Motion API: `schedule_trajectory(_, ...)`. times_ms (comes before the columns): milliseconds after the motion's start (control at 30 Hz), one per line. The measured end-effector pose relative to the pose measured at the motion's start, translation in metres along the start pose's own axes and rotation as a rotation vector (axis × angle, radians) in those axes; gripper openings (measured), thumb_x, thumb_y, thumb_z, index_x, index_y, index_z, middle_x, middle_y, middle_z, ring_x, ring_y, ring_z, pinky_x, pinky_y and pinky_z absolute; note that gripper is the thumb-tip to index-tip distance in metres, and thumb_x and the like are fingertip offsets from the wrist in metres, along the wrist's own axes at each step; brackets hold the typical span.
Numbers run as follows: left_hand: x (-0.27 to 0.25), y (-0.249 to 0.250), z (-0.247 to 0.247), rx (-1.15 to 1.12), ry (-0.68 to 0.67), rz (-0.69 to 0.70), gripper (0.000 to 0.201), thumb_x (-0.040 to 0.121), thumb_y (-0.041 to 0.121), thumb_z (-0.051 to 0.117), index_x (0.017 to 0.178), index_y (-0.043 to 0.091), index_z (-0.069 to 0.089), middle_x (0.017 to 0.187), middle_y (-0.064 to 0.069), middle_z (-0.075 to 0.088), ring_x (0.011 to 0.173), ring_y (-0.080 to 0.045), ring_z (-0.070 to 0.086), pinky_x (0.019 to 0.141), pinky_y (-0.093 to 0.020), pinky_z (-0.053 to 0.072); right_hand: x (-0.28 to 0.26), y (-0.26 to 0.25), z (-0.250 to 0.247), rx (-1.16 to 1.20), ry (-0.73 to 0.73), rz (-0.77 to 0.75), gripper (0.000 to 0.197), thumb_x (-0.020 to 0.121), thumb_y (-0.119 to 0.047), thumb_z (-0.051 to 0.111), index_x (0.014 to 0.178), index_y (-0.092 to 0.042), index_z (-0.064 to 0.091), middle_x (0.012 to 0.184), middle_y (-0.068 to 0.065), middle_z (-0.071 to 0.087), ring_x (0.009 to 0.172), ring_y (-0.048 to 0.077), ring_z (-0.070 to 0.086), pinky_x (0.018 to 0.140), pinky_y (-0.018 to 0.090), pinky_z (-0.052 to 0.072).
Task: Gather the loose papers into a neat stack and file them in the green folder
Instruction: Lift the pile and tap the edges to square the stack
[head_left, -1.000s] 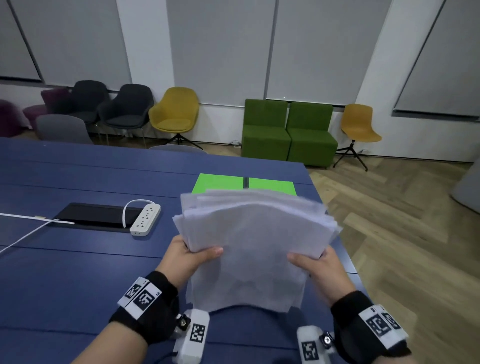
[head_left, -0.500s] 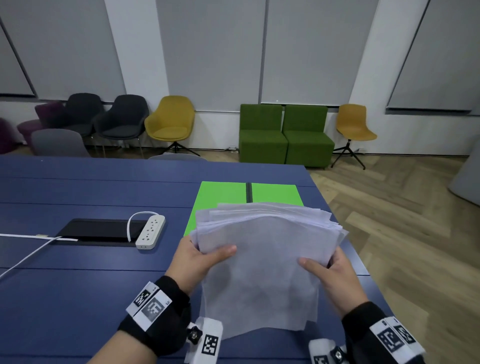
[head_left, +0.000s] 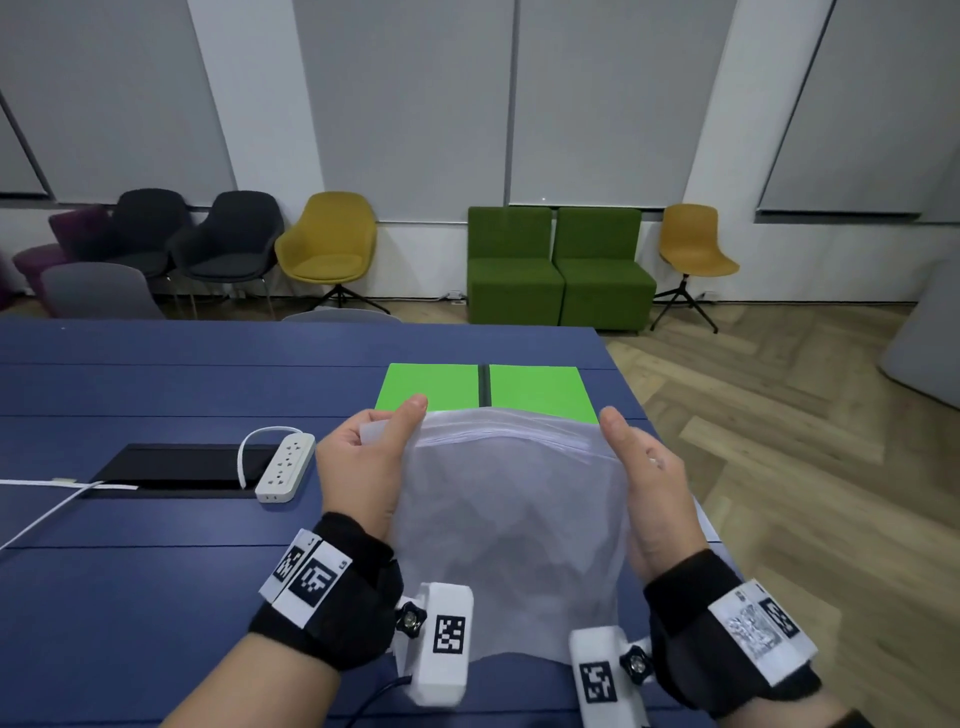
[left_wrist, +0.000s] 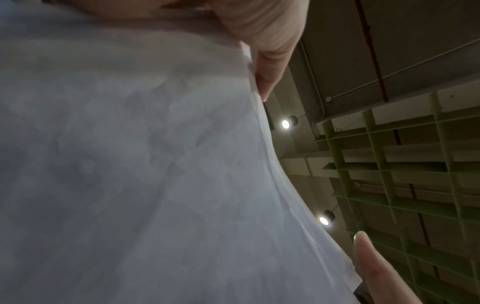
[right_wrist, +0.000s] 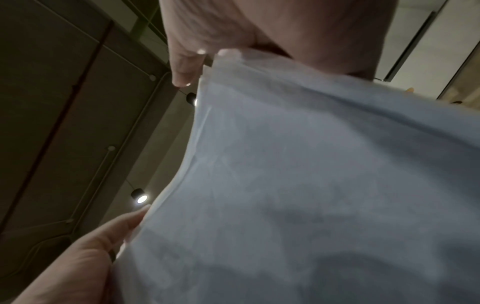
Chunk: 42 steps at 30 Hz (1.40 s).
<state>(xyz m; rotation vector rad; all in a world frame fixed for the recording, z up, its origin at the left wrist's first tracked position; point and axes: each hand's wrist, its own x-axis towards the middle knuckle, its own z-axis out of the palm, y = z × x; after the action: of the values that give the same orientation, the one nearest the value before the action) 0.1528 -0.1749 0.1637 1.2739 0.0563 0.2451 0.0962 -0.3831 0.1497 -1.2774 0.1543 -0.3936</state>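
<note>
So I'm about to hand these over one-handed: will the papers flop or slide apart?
Probably floppy: the papers bow between the left hand and right hand, which hold opposite sides. Likely to fan: edges at the top look stepped, not flush. Probably light, since thumb and fingers alone carry them above the table.

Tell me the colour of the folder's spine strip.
Black, down the middle of the open green folder; clearest in the head view.

The papers are hiding the folder's near edge; fingers behind them, at six o'clock, are going unseen.
</note>
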Motion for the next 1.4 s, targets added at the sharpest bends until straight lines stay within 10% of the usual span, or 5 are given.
schedule_trajectory(300, 0.001, -0.001, -0.004, 0.021, -0.013, -0.006, 0.016, 0.061, 0.020, 0.065, 0.063, 0.004, 0.063, 0.072, -0.013, 0.050, 0.069, -0.024, 0.041, 0.062, -0.032, 0.035, 0.006, -0.003, 0.008, -0.053, 0.156, -0.002, 0.042, 0.065, -0.040, 0.076, 0.051, -0.020, 0.042, 0.059, 0.004, 0.034, 0.061, 0.020, 0.032, 0.062, 0.033, 0.029)
schedule_trajectory(500, -0.005, 0.003, -0.007, -0.033, -0.101, 0.049, 0.014, 0.074, 0.028, 0.068, 0.065, 0.016, 0.067, 0.067, -0.005, 0.060, 0.065, -0.019, 0.051, 0.064, -0.030, 0.042, 0.006, -0.003, 0.007, -0.018, 0.139, 0.057, 0.062, 0.049, -0.062, 0.081, 0.078, -0.016, 0.052, 0.083, 0.008, 0.044, 0.073, 0.023, 0.041, 0.070, 0.038, 0.034)
schedule_trajectory(733, -0.003, -0.019, -0.029, 0.081, -0.344, 0.154, 0.085, 0.042, 0.060, 0.085, 0.115, 0.025, 0.058, 0.103, -0.001, 0.069, 0.095, -0.012, 0.066, 0.082, -0.024, 0.054, 0.010, -0.003, 0.008, -0.021, 0.186, 0.029, 0.042, 0.058, -0.043, 0.076, 0.082, -0.015, 0.056, 0.082, 0.007, 0.041, 0.073, 0.023, 0.038, 0.068, 0.037, 0.032)
schedule_trajectory(1100, -0.010, -0.059, -0.045, 0.055, -0.374, -0.087, 0.045, 0.035, 0.033, 0.088, 0.077, 0.021, 0.079, 0.086, 0.000, 0.078, 0.080, -0.013, 0.072, 0.070, -0.023, 0.058, 0.002, -0.002, -0.002, -0.093, 0.128, -0.046, 0.042, 0.066, -0.044, 0.066, 0.064, -0.013, 0.038, 0.076, 0.009, 0.034, 0.072, 0.026, 0.029, 0.067, 0.040, 0.025)
schedule_trajectory(1400, -0.021, -0.060, -0.049, 0.113, -0.398, -0.079, 0.023, 0.052, 0.020, 0.082, 0.072, 0.029, 0.079, 0.078, 0.007, 0.078, 0.078, -0.011, 0.070, 0.072, -0.024, 0.056, -0.018, 0.035, -0.029, -0.216, -0.090, 0.024, 0.059, 0.050, -0.001, 0.063, 0.108, 0.004, 0.058, 0.094, 0.015, 0.064, 0.084, 0.022, 0.061, 0.074, 0.038, 0.049)
